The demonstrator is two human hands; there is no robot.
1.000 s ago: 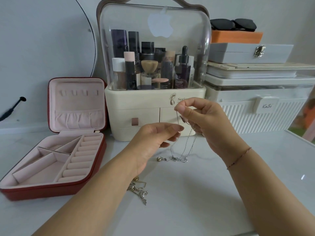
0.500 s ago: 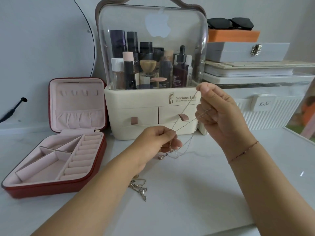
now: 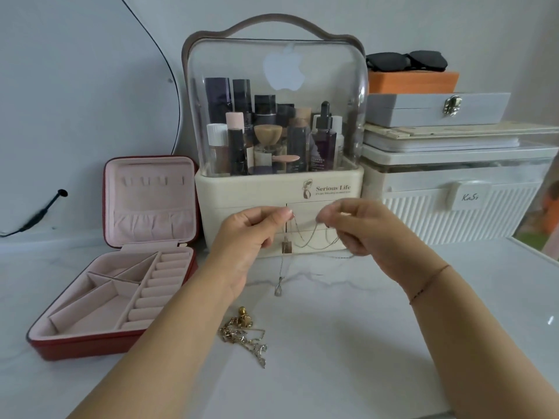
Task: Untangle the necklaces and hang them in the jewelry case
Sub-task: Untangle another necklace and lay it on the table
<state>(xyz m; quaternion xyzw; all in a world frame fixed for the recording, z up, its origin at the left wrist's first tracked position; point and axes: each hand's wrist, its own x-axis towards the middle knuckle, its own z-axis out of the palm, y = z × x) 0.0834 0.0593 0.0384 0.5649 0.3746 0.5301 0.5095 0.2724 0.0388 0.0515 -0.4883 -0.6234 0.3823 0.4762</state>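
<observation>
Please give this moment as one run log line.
stage: untangling | left hand: pinches silver chain | right hand: pinches same chain | gold tangle: on table | jewelry case: open

Both arms are bare from the lower edge of the view up to the fingertips; the left forearm (image 3: 169, 337) and the right forearm (image 3: 484, 343) show smooth and uncovered. The right wrist wears a thin bracelet (image 3: 428, 284), a fine reddish-brown cord that circles it once, with a short run of tiny dark beads along its lower stretch. The left hand (image 3: 245, 234) shows one fingernail (image 3: 286, 212), pale and glossy with a rounded tip. The nails of the right hand (image 3: 363, 228) are mostly hidden behind its own fingers.
</observation>
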